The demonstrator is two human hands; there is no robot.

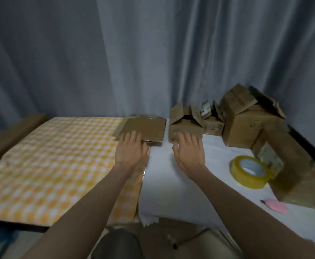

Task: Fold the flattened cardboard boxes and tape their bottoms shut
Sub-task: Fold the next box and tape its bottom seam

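My hands are reaching out with loose fingers: the left hand (132, 149) is resting on the flattened box stack (145, 128), the right hand (189, 148) touching a small half-formed box (185, 128) on the worktop (171, 180). I am risking nudging that box into the piled boxes (246, 120); the tape roll (251, 171) is lying beside my right forearm, where it could get knocked.

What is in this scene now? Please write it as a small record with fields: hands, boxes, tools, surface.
left hand: left hand, fingers straight, resting on the flattened cardboard stack
right hand: right hand, fingers straight, touching the small open box
folded boxes: three more at the right; large box farthest back, long box lying nearest
tools: tape roll; pink cutter near the table edge
surface: yellow checked cloth at left, white cloth at right
backdrop: grey curtain
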